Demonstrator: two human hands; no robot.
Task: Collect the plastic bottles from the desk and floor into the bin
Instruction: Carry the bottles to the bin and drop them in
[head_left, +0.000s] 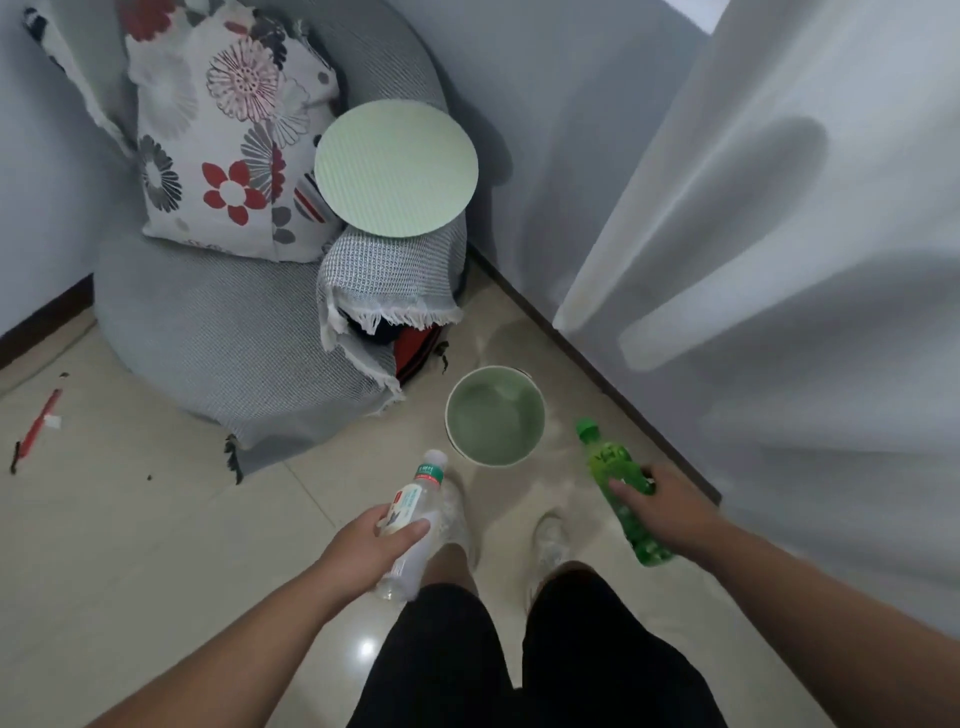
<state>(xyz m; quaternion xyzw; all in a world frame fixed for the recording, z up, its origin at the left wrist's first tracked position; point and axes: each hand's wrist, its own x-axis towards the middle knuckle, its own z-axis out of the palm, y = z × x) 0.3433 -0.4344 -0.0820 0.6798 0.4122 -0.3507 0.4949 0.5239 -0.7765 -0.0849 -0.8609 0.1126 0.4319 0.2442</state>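
Note:
A pale green round bin (494, 415) stands open on the tiled floor just ahead of my feet, with nothing visible inside. My left hand (371, 540) grips a clear plastic bottle (418, 512) with a white label and white cap, held low to the bin's near left, cap pointing toward the bin. My right hand (662, 506) grips a green plastic bottle (613, 470) with a green cap, held to the bin's right at about rim height.
A grey round armchair (218, 332) with a floral cushion (218, 150) fills the far left. A light green round lid (396, 167) rests on its armrest. White curtains (779, 234) hang on the right. A red stick-like item (37, 423) lies on the floor at left.

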